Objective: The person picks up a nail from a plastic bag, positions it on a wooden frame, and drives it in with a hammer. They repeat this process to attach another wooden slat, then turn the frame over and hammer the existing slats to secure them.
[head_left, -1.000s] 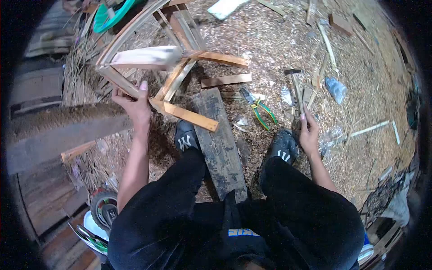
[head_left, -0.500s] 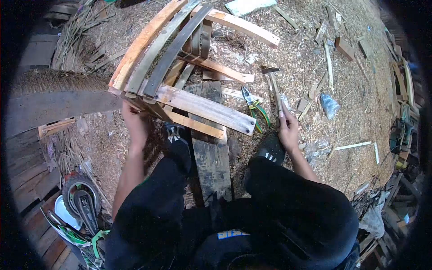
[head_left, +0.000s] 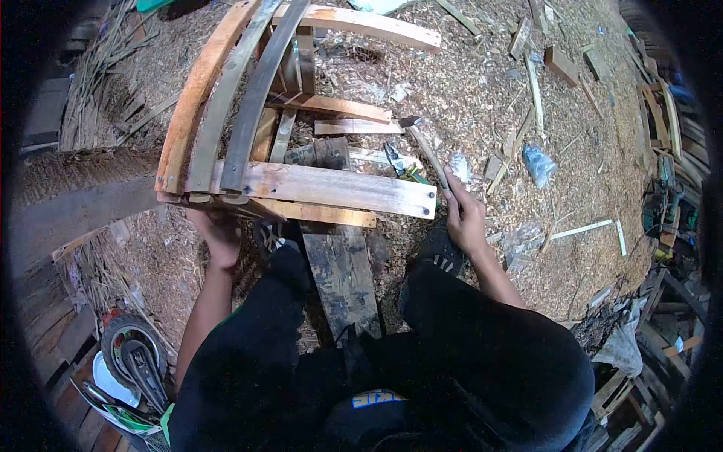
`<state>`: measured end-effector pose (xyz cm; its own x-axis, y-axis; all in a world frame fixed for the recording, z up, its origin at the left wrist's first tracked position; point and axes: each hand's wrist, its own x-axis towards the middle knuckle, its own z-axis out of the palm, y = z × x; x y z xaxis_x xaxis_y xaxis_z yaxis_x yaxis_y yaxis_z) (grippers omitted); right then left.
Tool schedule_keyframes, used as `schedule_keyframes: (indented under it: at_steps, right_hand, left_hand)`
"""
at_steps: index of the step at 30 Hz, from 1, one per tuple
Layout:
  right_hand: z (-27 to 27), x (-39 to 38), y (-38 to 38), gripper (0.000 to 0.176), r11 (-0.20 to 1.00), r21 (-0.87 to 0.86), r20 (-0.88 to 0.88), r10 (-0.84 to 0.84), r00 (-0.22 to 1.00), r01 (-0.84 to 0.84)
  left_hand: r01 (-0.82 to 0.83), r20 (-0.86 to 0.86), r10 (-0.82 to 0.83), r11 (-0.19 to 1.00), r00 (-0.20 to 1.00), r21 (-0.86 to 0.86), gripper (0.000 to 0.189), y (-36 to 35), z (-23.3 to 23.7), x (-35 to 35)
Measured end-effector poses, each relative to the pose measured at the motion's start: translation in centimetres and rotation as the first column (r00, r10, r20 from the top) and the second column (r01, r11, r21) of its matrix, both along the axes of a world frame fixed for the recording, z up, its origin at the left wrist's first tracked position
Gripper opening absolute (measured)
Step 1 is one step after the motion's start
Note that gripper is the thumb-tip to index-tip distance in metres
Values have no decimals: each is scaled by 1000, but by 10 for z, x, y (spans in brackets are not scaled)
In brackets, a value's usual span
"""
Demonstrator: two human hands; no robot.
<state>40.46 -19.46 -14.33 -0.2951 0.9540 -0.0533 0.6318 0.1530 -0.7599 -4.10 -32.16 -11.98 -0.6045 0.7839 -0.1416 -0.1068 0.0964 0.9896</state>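
Note:
In the head view my left hand point(head_left: 218, 233) is at the near left corner of a wooden slatted frame point(head_left: 331, 187), gripping it from below. Its fingers are partly hidden behind the slats. The frame has curved slats on its left and straight and curved pieces running right. My right hand point(head_left: 468, 222) is closed round the wooden handle of a hammer point(head_left: 429, 151). The dark hammer head points away from me, close to the end of a frame piece. Pliers point(head_left: 403, 164) with green and yellow handles lie on the ground beyond the frame, partly hidden.
A worn plank point(head_left: 335, 271) runs between my feet, under the frame. Wood chips and offcuts cover the ground. A crumpled blue plastic bag point(head_left: 539, 166) and a wood block point(head_left: 561, 66) lie to the right. A large timber point(head_left: 83, 192) and a wheel point(head_left: 134, 343) are at left.
The frame has turned slightly in my left hand, its long near piece now lying more level. My right hand has swung the hammer head left, nearer the frame. The view has shifted a little.

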Motion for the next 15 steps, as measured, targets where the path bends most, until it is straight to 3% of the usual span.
schedule_keyframes:
  at_steps: [2,7,9,10,12,15]
  right_hand:
    - [-1,-1,6,51,990,120,40,64,997,-68]
    - [6,-6,25,57,980,140,178,116,977,-142]
    - [4,-3,28,59,973,150,198,146,969,-177]
    - [4,0,28,60,965,156,229,171,958,-210]
    - [4,-3,32,62,945,195,262,207,943,-261]
    - [5,-4,36,61,953,177,227,204,952,-246]
  left_hand:
    - [-1,18,1,1000,1000,-7,68,1,7,1]
    - [-3,81,6,999,997,-39,68,0,15,8]
    - [-97,288,117,992,950,-83,67,1,16,6]
    - [-95,287,116,992,951,-85,67,-2,14,4]
    - [73,-28,-73,997,997,-9,65,-8,9,-1]
    - [49,71,-49,999,996,1,57,-7,4,-5]
